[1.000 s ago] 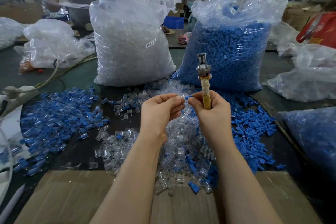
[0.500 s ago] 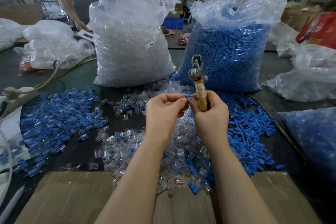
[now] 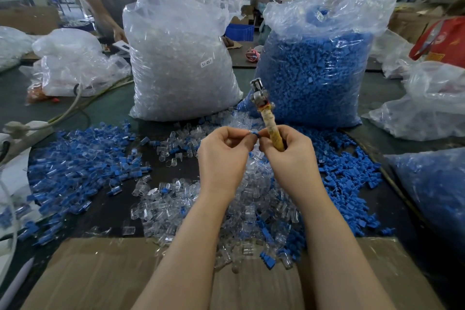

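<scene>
Left hand (image 3: 222,158) and right hand (image 3: 289,158) are raised together over the bench, fingertips of both pinching one small blue plug (image 3: 254,134), probably mating it with a clear cap, though no cap shows between the fingers; the right hand's other fingers curl round a wrapped tool (image 3: 267,118) that stands upright. Progress looks early: a heap of joined pieces (image 3: 75,171) lies at left, done; loose clear caps (image 3: 239,209) under the wrists, loose blue plugs (image 3: 352,171) at right, and behind them the clear sack (image 3: 181,58) and blue sack (image 3: 314,70), both near full, are all left.
</scene>
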Tool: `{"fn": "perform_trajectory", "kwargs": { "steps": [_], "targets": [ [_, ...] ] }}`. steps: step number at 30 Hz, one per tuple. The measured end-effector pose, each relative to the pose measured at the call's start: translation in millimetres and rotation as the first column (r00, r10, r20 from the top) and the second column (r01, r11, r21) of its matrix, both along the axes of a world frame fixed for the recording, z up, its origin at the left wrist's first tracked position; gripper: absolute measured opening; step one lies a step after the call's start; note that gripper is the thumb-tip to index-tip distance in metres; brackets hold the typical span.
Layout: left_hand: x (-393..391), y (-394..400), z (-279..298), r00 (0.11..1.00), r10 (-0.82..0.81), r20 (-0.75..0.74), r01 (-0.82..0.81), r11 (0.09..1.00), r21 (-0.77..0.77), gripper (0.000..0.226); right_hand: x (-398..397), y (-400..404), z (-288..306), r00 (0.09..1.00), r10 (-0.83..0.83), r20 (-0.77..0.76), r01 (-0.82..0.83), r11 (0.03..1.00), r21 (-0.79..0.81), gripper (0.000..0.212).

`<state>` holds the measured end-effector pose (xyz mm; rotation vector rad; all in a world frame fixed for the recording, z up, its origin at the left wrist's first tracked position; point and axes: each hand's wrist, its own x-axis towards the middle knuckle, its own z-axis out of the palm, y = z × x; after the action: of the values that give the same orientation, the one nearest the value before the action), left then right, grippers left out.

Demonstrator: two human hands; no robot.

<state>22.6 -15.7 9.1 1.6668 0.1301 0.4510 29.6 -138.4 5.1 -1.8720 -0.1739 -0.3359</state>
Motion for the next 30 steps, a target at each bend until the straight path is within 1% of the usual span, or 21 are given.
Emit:
{"fn": "perform_trajectory", "kwargs": {
  "steps": [1, 3, 5, 7, 10, 12, 16, 21, 24, 30],
  "targets": [
    [0, 1, 0, 1.000, -0.003, -0.003, 0.003, 1.000, -0.007, 0.013, -1, -2, 2, 0.999, 0.036, -0.033, -0.036, 0.999, 0.014, 0.011],
    [1, 3, 0, 1.000, -0.021, -0.013, 0.020, 0.998, -0.058, 0.010, -1, -10, 6, 0.990, 0.092, -0.107, -0.094, 0.996, -0.009, 0.008],
    [2, 6, 1, 0.999, -0.042, -0.011, 0.040, 0.989, -0.145, 0.011, -1, -21, 7, 0.975, 0.126, -0.184, -0.142, 0.987, -0.077, 0.006],
    [3, 9, 2, 0.999, -0.054, 0.005, 0.054, 0.980, -0.192, 0.012, -1, -31, 6, 0.955, 0.154, -0.252, -0.194, 0.970, -0.146, 0.005],
    [2, 13, 2, 0.997, -0.066, 0.033, 0.072, 0.972, -0.224, 0.012, -1, -40, 4, 0.927, 0.171, -0.334, -0.261, 0.934, -0.245, 0.011],
    [2, 16, 2, 0.996, -0.070, 0.048, 0.080, 0.969, -0.232, 0.012, 0, -41, 3, 0.909, 0.189, -0.371, -0.300, 0.915, -0.270, 0.016],
    [2, 19, 2, 0.995, -0.080, 0.063, 0.093, 0.970, -0.226, 0.012, -1, -39, 4, 0.892, 0.230, -0.389, -0.351, 0.896, -0.274, 0.019],
    [3, 24, 2, 0.993, -0.089, 0.082, 0.104, 0.974, -0.201, 0.009, -2, -36, 5, 0.901, 0.236, -0.364, -0.352, 0.887, -0.298, 0.021],
    [3, 27, 1, 0.991, -0.095, 0.090, 0.111, 0.975, -0.194, 0.010, -2, -34, 5, 0.905, 0.228, -0.359, -0.349, 0.881, -0.320, 0.021],
    [3, 28, 1, 0.990, -0.100, 0.100, 0.115, 0.979, -0.169, 0.010, -2, -30, 7, 0.925, 0.177, -0.337, -0.314, 0.854, -0.415, 0.021]
  ]
}}
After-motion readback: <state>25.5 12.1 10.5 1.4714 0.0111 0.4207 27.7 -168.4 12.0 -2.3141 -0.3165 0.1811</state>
